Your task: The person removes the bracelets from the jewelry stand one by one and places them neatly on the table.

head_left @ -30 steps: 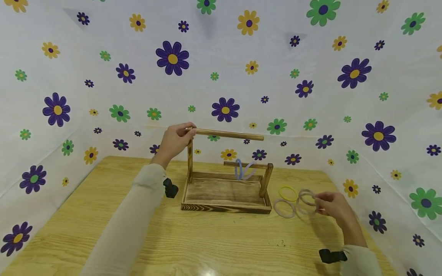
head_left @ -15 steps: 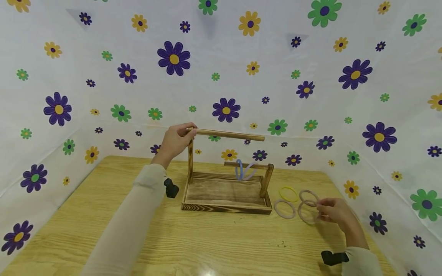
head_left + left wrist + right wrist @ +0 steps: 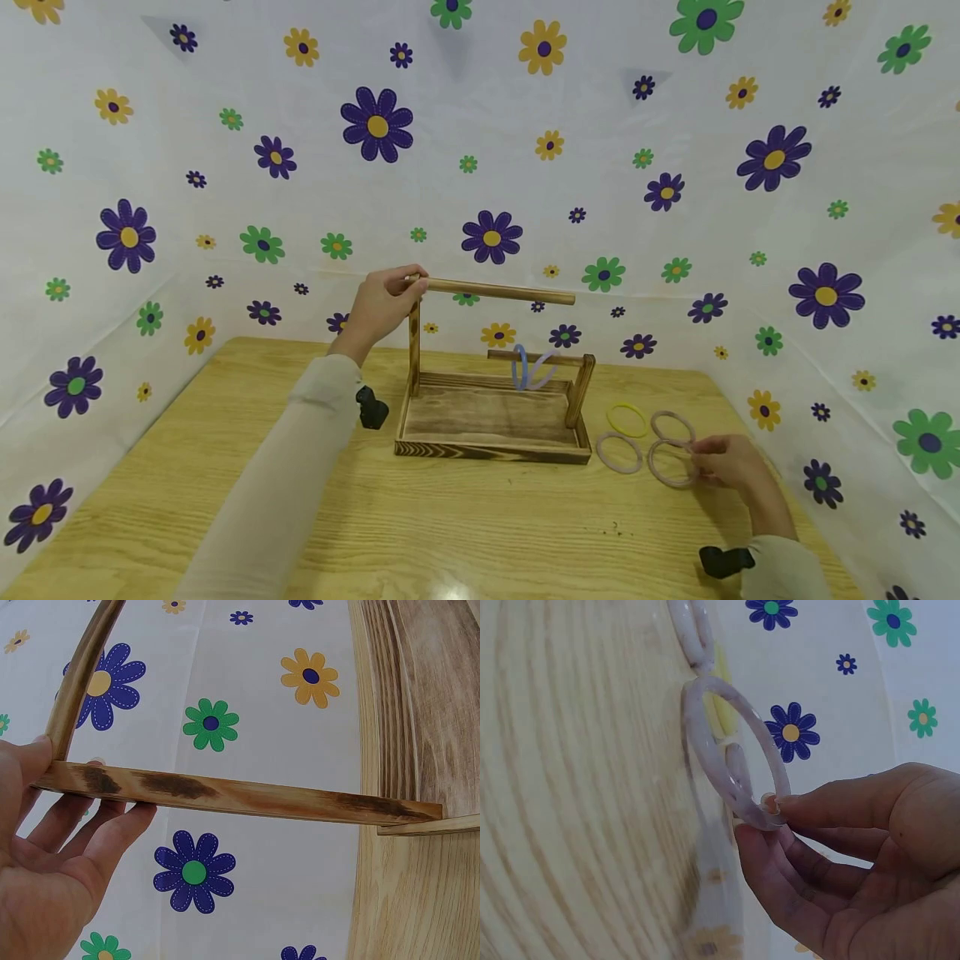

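My left hand (image 3: 381, 308) grips the top corner of a wooden stand, where its tall post (image 3: 225, 791) meets the upper rod (image 3: 498, 291). In the left wrist view the fingers lie under the post and the thumb sits by the rod. My right hand (image 3: 731, 467) pinches a pale mauve ring (image 3: 712, 754) between thumb and fingers, with the ring tilted close over the table. Beside it lie another mauve ring (image 3: 654, 423), a further mauve ring (image 3: 600, 458) and a yellow ring (image 3: 626, 407). A blue ring (image 3: 516, 371) and a lilac ring (image 3: 551, 375) hang on the lower rod (image 3: 573, 360).
The stand's shallow wooden tray (image 3: 491, 454) rests on the wood-grain table (image 3: 450, 533). A short post (image 3: 579, 396) rises at the tray's right side. Behind the table hangs a white cloth (image 3: 450, 208) printed with flowers. Small dark specks (image 3: 615, 528) mark the table's front right.
My right hand has moved slightly right and toward me with the pinched ring, drawing it off the other mauve ring it overlapped and lowering it. The left hand has stayed in place.
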Available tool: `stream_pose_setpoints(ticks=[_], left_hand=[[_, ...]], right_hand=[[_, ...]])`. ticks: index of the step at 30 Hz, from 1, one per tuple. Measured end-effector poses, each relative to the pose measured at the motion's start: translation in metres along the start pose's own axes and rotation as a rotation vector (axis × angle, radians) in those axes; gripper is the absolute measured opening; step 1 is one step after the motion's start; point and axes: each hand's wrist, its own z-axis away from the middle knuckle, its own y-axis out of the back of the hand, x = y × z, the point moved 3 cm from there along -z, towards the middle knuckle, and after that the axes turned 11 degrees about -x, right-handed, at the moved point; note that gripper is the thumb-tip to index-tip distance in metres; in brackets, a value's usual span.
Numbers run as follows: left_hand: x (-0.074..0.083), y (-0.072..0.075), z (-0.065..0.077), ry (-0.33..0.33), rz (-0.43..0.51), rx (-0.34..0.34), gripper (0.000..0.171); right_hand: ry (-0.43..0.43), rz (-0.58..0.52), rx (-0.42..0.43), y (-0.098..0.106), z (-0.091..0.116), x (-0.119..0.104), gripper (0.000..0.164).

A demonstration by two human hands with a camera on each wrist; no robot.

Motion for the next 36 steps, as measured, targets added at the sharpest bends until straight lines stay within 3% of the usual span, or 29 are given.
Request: stream_pose_setpoints(ticks=[15, 36], left_hand=[[-0.0024, -0.0003, -0.0014, -0.008, 0.001, 0.003, 0.034], [-0.0034, -0.0007, -0.0016, -0.005, -0.012, 0.006, 0.038]], right_hand=[[-0.028, 0.104, 0.044, -0.0068, -0.0018, 0.0009, 0.026], [-0.049, 0.086, 0.032, -0.0044, -0.0048, 0.0094, 0.019]])
